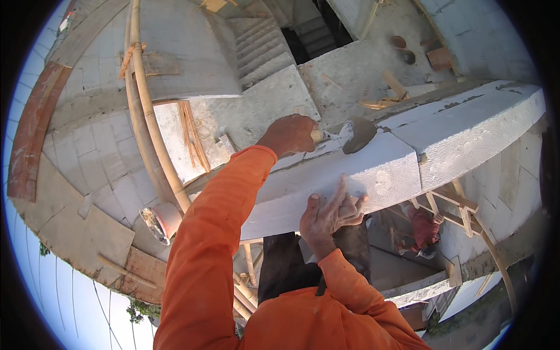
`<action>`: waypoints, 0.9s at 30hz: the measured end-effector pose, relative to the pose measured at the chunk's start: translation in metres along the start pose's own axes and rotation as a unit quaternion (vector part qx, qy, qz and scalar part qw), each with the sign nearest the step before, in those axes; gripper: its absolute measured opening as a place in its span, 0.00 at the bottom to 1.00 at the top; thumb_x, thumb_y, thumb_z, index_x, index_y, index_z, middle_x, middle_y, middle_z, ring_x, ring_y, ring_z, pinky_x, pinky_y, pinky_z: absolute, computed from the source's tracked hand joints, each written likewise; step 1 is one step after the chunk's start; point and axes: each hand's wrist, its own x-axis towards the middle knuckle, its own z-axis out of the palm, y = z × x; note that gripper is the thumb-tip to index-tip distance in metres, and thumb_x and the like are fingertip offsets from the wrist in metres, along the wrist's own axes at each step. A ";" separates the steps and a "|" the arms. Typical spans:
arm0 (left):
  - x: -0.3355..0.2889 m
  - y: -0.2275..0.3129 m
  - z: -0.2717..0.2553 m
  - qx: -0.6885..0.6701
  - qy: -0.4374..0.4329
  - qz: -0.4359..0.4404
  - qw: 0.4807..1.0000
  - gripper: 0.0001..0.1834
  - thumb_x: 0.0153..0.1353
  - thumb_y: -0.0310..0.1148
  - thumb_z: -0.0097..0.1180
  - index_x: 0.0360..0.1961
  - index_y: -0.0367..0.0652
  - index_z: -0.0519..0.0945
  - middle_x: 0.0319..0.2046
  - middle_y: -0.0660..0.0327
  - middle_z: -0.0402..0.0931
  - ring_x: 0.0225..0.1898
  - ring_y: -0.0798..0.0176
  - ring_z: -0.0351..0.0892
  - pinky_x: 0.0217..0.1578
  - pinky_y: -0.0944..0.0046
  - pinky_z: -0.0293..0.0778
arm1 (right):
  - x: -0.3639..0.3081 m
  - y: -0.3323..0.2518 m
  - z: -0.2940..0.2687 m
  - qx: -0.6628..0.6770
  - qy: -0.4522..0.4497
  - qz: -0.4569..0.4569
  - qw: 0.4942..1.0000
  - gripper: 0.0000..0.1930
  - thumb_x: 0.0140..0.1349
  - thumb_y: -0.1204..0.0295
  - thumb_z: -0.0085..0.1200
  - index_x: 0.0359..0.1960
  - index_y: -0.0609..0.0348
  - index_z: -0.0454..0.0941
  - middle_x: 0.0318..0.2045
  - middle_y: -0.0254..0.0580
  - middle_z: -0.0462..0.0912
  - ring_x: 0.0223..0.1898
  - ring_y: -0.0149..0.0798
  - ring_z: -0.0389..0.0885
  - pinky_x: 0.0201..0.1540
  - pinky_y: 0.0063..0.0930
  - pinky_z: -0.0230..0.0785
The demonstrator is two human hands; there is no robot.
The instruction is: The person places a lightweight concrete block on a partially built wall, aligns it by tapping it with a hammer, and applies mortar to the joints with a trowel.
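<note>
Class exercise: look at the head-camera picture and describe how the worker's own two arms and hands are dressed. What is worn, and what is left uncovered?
Both arms wear long, loose bright orange sleeves, creased along their length, ending at the wrists. The left hand and right hand are bare: no gloves, and no watch or ring can be made out.

1. I see no package, label, sign or screen anywhere around me.
2. Nothing here carries a printed face or a wrapper.
</note>
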 end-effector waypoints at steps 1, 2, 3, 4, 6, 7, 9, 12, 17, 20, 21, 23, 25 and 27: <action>0.000 0.007 -0.007 -0.008 -0.002 -0.008 1.000 0.25 0.45 0.31 0.58 0.49 0.45 0.83 0.45 0.48 0.82 0.50 0.47 0.81 0.51 0.53 0.76 | 0.000 0.005 -0.011 0.075 -0.020 -0.009 0.997 0.38 0.69 0.49 0.41 0.72 0.65 0.52 0.50 0.57 0.59 0.69 0.68 0.37 0.63 0.69 0.28; 0.000 0.009 -0.012 -0.015 0.003 -0.009 1.000 0.25 0.45 0.31 0.58 0.50 0.45 0.82 0.45 0.48 0.82 0.50 0.47 0.81 0.52 0.53 0.76 | 0.003 0.013 -0.025 0.147 -0.036 -0.020 0.988 0.39 0.69 0.49 0.41 0.72 0.66 0.51 0.50 0.58 0.60 0.69 0.67 0.38 0.64 0.68 0.28; 0.000 0.008 -0.015 -0.030 0.014 0.008 0.999 0.25 0.46 0.31 0.58 0.50 0.44 0.82 0.45 0.48 0.82 0.50 0.46 0.81 0.52 0.52 0.76 | 0.004 0.023 -0.045 0.145 -0.051 -0.006 0.988 0.41 0.70 0.46 0.40 0.71 0.69 0.51 0.51 0.59 0.61 0.68 0.66 0.39 0.66 0.64 0.27; 0.000 0.004 -0.017 -0.009 0.025 -0.015 1.000 0.25 0.45 0.32 0.59 0.50 0.44 0.82 0.45 0.47 0.82 0.50 0.47 0.81 0.52 0.53 0.76 | 0.014 0.036 -0.066 0.114 -0.014 -0.037 0.993 0.41 0.70 0.46 0.40 0.71 0.70 0.51 0.54 0.61 0.60 0.68 0.64 0.41 0.66 0.62 0.31; 0.004 -0.010 -0.015 0.014 0.049 -0.039 0.998 0.24 0.45 0.33 0.60 0.47 0.43 0.82 0.44 0.49 0.82 0.49 0.48 0.81 0.51 0.53 0.76 | 0.052 0.066 -0.110 0.088 0.074 -0.065 0.991 0.41 0.70 0.45 0.41 0.71 0.69 0.52 0.58 0.64 0.57 0.67 0.62 0.46 0.66 0.59 0.41; 0.006 -0.018 -0.009 0.022 0.055 -0.055 0.997 0.22 0.45 0.33 0.61 0.45 0.43 0.83 0.44 0.50 0.82 0.49 0.48 0.81 0.50 0.53 0.77 | 0.083 0.084 -0.132 0.084 0.115 -0.076 0.987 0.39 0.69 0.48 0.43 0.71 0.66 0.53 0.60 0.65 0.57 0.65 0.60 0.50 0.65 0.57 0.47; 0.015 -0.031 0.007 0.035 0.062 -0.066 0.995 0.19 0.46 0.33 0.61 0.42 0.42 0.84 0.42 0.51 0.83 0.48 0.49 0.82 0.48 0.53 0.78 | 0.152 0.120 -0.174 0.008 0.184 0.009 0.983 0.35 0.67 0.53 0.48 0.72 0.54 0.56 0.61 0.62 0.58 0.63 0.59 0.56 0.65 0.56 0.50; 0.041 -0.043 0.033 0.063 0.052 -0.057 0.995 0.16 0.46 0.33 0.61 0.38 0.41 0.85 0.39 0.51 0.84 0.44 0.49 0.84 0.43 0.52 0.79 | 0.254 0.157 -0.207 -0.116 0.241 0.106 0.958 0.34 0.66 0.53 0.45 0.72 0.48 0.57 0.60 0.57 0.61 0.64 0.59 0.58 0.65 0.56 0.50; 0.096 -0.038 0.065 0.116 0.044 -0.020 0.992 0.10 0.47 0.33 0.61 0.31 0.40 0.86 0.33 0.53 0.85 0.40 0.49 0.86 0.38 0.51 0.81 | 0.307 0.176 -0.196 -0.202 0.195 0.205 0.938 0.32 0.69 0.52 0.41 0.73 0.46 0.56 0.58 0.51 0.63 0.65 0.53 0.63 0.65 0.58 0.50; 0.124 -0.010 0.066 0.108 0.000 0.005 0.994 0.17 0.49 0.33 0.58 0.43 0.45 0.85 0.44 0.52 0.83 0.46 0.48 0.83 0.45 0.52 0.79 | 0.308 0.174 -0.191 -0.238 0.223 0.192 0.926 0.32 0.69 0.51 0.41 0.71 0.49 0.57 0.57 0.51 0.63 0.64 0.52 0.63 0.65 0.58 0.50; 0.130 0.004 0.062 0.077 0.013 0.029 0.997 0.19 0.50 0.33 0.58 0.46 0.46 0.84 0.45 0.52 0.82 0.48 0.49 0.82 0.47 0.52 0.78 | 0.308 0.173 -0.191 -0.235 0.211 0.197 0.928 0.31 0.69 0.51 0.41 0.71 0.49 0.57 0.57 0.51 0.63 0.64 0.52 0.63 0.65 0.59 0.50; 0.134 0.034 0.048 0.019 0.019 0.058 0.998 0.24 0.51 0.33 0.57 0.52 0.47 0.82 0.49 0.52 0.81 0.53 0.50 0.80 0.51 0.53 0.77 | 0.309 0.171 -0.192 -0.230 0.217 0.196 0.928 0.31 0.70 0.52 0.41 0.71 0.51 0.58 0.57 0.51 0.63 0.63 0.53 0.63 0.64 0.59 0.49; 0.124 0.060 0.030 -0.004 0.005 0.076 0.997 0.27 0.51 0.33 0.56 0.57 0.49 0.79 0.52 0.53 0.80 0.56 0.51 0.77 0.55 0.54 0.75 | 0.309 0.170 -0.193 -0.234 0.207 0.205 0.928 0.31 0.70 0.53 0.41 0.71 0.52 0.58 0.56 0.51 0.63 0.63 0.53 0.63 0.64 0.60 0.49; 0.112 0.072 0.009 -0.015 -0.019 0.081 0.996 0.30 0.52 0.33 0.56 0.60 0.50 0.77 0.54 0.53 0.79 0.58 0.51 0.76 0.57 0.54 0.74 | 0.309 0.167 -0.193 -0.232 0.204 0.207 0.928 0.31 0.70 0.53 0.42 0.71 0.52 0.58 0.56 0.52 0.63 0.63 0.53 0.62 0.64 0.60 0.48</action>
